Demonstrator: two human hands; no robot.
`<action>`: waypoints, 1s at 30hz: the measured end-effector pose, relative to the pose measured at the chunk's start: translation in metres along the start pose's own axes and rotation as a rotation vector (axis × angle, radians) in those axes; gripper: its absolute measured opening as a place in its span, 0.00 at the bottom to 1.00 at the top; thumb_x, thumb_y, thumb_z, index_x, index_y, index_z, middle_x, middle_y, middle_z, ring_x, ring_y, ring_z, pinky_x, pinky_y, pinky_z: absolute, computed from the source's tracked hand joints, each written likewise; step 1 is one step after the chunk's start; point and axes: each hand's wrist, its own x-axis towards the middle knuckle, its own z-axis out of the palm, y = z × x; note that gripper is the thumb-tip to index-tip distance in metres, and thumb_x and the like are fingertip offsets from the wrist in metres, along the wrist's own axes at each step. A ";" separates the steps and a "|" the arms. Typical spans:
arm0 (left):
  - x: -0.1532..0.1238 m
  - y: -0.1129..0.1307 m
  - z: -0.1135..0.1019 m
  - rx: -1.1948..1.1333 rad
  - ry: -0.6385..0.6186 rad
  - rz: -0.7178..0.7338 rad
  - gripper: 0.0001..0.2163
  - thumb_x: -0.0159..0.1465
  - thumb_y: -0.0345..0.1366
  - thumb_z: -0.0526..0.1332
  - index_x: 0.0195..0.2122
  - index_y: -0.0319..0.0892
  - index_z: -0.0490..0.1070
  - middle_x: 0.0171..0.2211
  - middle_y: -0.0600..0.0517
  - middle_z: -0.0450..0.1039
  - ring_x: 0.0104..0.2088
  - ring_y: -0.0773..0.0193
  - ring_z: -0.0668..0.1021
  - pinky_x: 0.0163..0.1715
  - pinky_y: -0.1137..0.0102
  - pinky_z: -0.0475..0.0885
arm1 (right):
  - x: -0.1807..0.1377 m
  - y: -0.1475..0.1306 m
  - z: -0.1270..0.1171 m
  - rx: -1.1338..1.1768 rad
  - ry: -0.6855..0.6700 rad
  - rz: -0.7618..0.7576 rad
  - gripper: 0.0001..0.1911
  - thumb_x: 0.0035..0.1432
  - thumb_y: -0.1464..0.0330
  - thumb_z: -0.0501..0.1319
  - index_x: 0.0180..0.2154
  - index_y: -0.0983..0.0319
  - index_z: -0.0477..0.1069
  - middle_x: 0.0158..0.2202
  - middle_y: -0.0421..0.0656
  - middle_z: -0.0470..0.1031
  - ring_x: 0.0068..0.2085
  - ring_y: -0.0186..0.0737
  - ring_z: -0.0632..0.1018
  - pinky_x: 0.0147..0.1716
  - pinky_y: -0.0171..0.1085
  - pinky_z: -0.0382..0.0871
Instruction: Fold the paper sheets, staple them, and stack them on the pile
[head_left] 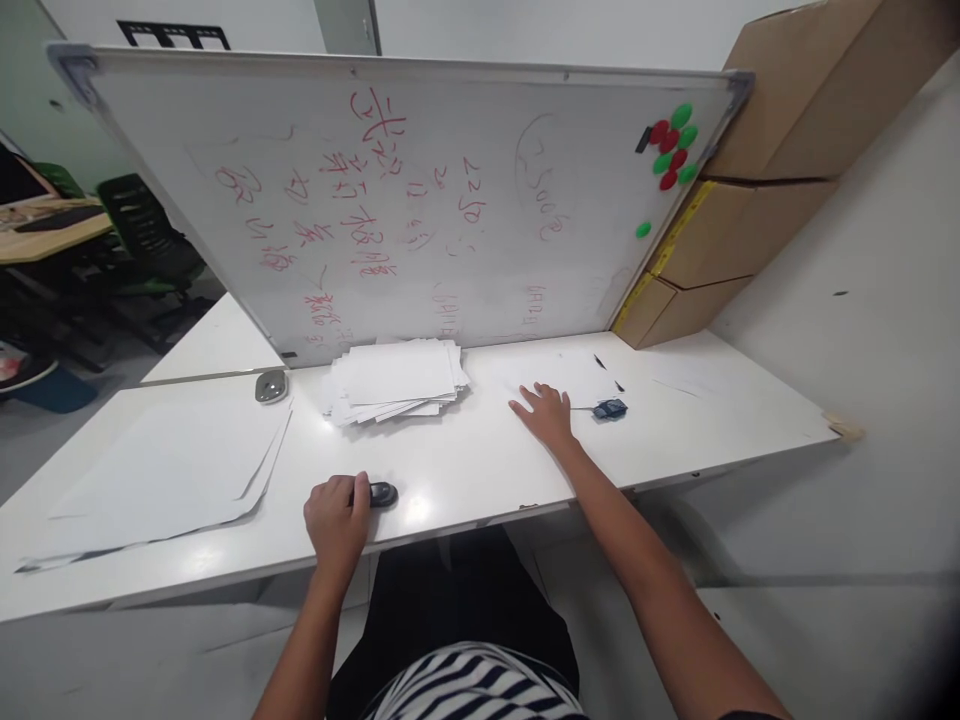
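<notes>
On the front part of the white table, my left hand [337, 513] is closed round a black object with a rounded end [384, 494]. Most of it is hidden in the palm, so its kind is unclear. Farther to the right, my right hand [549, 412] lies palm down with its fingers spread, holding nothing visible. Just right of it is a dark blue object [610, 409] with a thin rod pointing toward the hand, perhaps a screwdriver. Between and behind my hands sits an uneven stack of white paper [401, 378].
Large white sheets [172, 470] cover the table's left part, with a small grey object [271, 387] behind them. A whiteboard [480, 200] with red writing and round magnets leans at the back. Cardboard boxes [765, 230] are stacked at right. Small black pieces [609, 374] lie nearby.
</notes>
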 end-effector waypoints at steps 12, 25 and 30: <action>0.001 0.005 -0.002 -0.028 -0.001 -0.039 0.17 0.67 0.39 0.50 0.24 0.43 0.68 0.28 0.49 0.73 0.34 0.57 0.69 0.34 0.65 0.57 | 0.001 -0.002 -0.001 -0.028 0.005 -0.026 0.22 0.67 0.61 0.44 0.55 0.54 0.69 0.59 0.52 0.67 0.58 0.53 0.67 0.57 0.61 0.52; 0.000 0.004 -0.002 -0.028 0.023 -0.014 0.17 0.67 0.39 0.49 0.23 0.43 0.67 0.27 0.48 0.72 0.33 0.57 0.69 0.34 0.65 0.57 | -0.002 -0.001 -0.006 0.076 -0.142 -0.152 0.40 0.57 0.43 0.53 0.63 0.59 0.55 0.67 0.50 0.54 0.67 0.52 0.54 0.63 0.62 0.39; 0.000 0.003 -0.001 -0.053 0.017 -0.004 0.17 0.68 0.40 0.49 0.23 0.43 0.68 0.27 0.48 0.72 0.33 0.58 0.69 0.35 0.65 0.58 | -0.003 0.002 0.000 0.100 -0.077 -0.206 0.33 0.60 0.48 0.54 0.60 0.58 0.60 0.64 0.48 0.60 0.65 0.50 0.59 0.64 0.58 0.42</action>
